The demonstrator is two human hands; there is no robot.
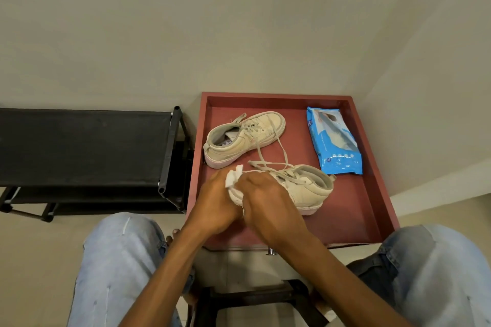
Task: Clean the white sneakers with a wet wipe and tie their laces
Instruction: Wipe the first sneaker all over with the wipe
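Observation:
Two white sneakers lie on a red tray table [353,210]. The far sneaker [244,138] lies with its toe to the right, its laces loose and trailing towards the near one. The near sneaker [305,186] has its heel to the right and its toe hidden under my hands. My left hand [215,204] is closed on a crumpled white wet wipe [233,176] pressed against the toe. My right hand [263,202] grips the front of the near sneaker from above.
A blue pack of wet wipes [333,141] lies at the tray's right side. A black shoe rack [87,151] stands left of the tray. My knees in light jeans [119,260] flank the tray's front edge. Walls close in behind and to the right.

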